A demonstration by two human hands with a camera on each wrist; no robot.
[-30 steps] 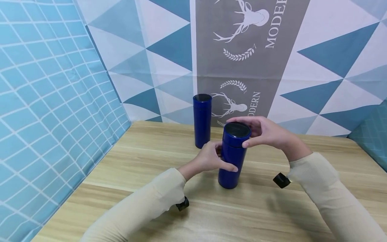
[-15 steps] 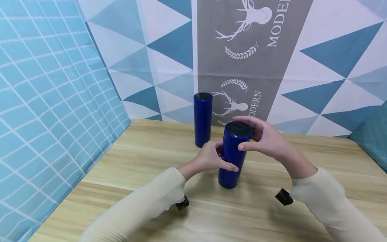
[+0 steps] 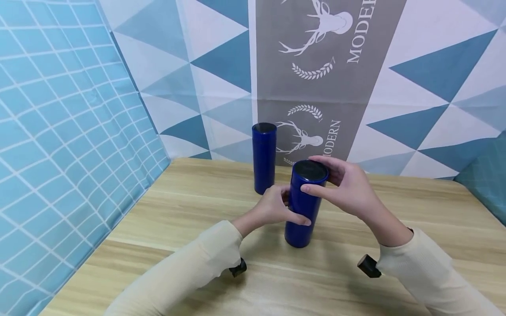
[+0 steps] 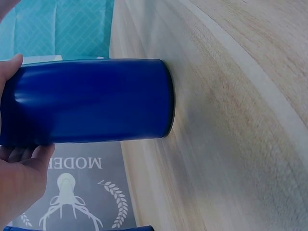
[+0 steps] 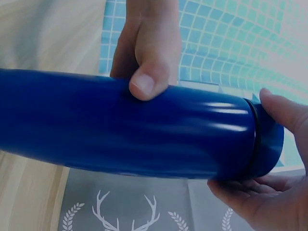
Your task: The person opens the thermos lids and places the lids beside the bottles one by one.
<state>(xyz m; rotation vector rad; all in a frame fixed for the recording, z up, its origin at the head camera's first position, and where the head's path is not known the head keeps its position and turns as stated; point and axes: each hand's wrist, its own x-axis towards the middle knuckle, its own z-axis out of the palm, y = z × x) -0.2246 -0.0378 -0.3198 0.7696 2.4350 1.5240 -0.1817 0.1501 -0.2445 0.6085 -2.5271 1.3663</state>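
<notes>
A blue thermos bottle (image 3: 302, 206) with a dark, glossy-topped lid (image 3: 310, 171) stands near the middle of the wooden table. My left hand (image 3: 274, 206) grips its body, thumb across the near side. Higher up, my right hand (image 3: 352, 186) holds the lid with the thumb in front and fingers behind. In the right wrist view a dark seam separates the lid (image 5: 270, 139) from the bottle body (image 5: 96, 125). The bottle's base (image 4: 166, 98) is at the tabletop in the left wrist view.
A second, similar blue thermos bottle (image 3: 264, 160) stands upright behind and to the left. The wooden table (image 3: 189, 206) meets a patterned backdrop (image 3: 221, 101) at the rear. A blue tiled sheet (image 3: 59, 145) borders the left side.
My right hand has turned around the lid, its thumb sliding left across the near side while the wrist moved down. The left hand and both bottles have stayed in place.
</notes>
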